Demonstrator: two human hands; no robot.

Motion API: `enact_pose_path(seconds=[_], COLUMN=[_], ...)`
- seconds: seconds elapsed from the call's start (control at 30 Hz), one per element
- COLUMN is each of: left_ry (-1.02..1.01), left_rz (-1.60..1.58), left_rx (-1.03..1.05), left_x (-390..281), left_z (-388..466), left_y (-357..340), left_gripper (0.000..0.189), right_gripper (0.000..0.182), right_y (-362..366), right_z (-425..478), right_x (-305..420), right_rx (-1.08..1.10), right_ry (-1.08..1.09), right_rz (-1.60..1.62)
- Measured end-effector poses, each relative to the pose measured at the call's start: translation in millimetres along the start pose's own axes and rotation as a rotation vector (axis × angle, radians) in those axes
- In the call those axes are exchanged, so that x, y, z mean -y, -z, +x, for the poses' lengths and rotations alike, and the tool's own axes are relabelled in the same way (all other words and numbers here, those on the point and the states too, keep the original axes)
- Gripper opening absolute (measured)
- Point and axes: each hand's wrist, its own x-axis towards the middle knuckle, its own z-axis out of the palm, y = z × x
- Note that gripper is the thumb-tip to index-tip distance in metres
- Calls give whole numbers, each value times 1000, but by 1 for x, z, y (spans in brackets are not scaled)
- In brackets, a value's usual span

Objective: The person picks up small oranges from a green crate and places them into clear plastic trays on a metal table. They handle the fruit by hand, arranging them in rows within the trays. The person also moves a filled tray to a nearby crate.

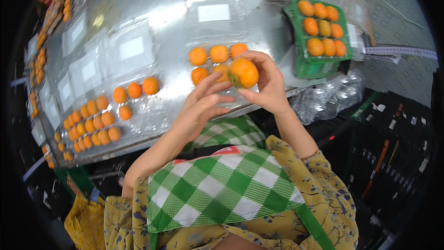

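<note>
My right hand (272, 86) grips an orange persimmon (245, 71) whose green leafy calyx (235, 79) faces left. My left hand (201, 109) is just left of it with the fingers spread and nothing held; whether a fingertip touches the calyx is unclear. Below and behind both hands lies an open clear plastic clamshell tray (225, 40) with several persimmons (198, 56) in its cells. Its hinged lid, bearing a white label (214, 13), is folded back away from me. My hands hide the near part of that tray.
More clear trays with persimmons (120, 95) line the steel table (166, 34) to the left, lids open. A green crate (314, 67) at right carries a filled pack (324, 29). Crumpled clear plastic (327, 95) lies below it. Another person's hand (55, 7) is at far left.
</note>
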Motion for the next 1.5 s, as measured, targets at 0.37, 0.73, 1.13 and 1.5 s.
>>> enact_pose_path(seconds=[0.37,0.73,1.13,1.5], left_ry=[12,21,37,88], left_rz=[133,121,124,54], left_rx=[-68,-69,-95,-100], left_x=[7,7,8,20], left_z=[-2,-5,-7,-12], left_y=[6,10,10,11], left_gripper=[62,59,57,53], right_gripper=[63,60,51,49], right_y=[83,78,78,83], right_z=[-2,11,43,56], right_x=[-2,-1,-22,-13], right_rx=[-338,-303,-548,-646], right_ry=[153,-130,113,241], right_rz=[-199,387,-92,-153])
